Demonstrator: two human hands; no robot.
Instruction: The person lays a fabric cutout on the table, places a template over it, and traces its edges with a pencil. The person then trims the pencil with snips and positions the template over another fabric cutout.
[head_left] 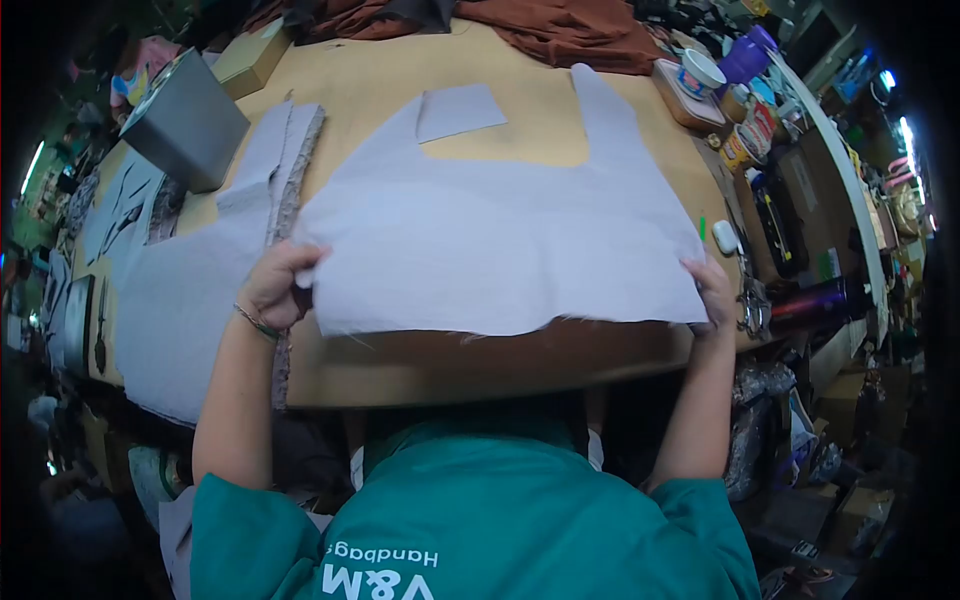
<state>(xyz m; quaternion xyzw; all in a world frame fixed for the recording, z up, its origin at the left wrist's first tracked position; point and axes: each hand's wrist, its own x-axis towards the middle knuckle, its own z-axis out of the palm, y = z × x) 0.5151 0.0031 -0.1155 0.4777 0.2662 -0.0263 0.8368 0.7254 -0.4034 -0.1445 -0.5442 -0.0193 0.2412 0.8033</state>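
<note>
A pale grey-white cut fabric piece [480, 240] spans the space between my hands. Its near edge is frayed and raised off the table, while two strap-like arms reach away over the tabletop, the left one folded over at its end. My left hand [283, 280] pinches the near left corner between thumb and fingers. At the near right corner, my right hand [712, 290] grips the cloth, its fingers partly hidden behind the edge. Left of my left hand lies a stack of similar pale fabric pieces [180, 300].
A grey metal block [190, 120] stands on the fabric at the left, near a cardboard box [250, 58]. Brown cloth [560, 35] lies along the far edge. On the right are a white tub [700, 72], scissors [752, 305] and a dark tumbler [820, 303].
</note>
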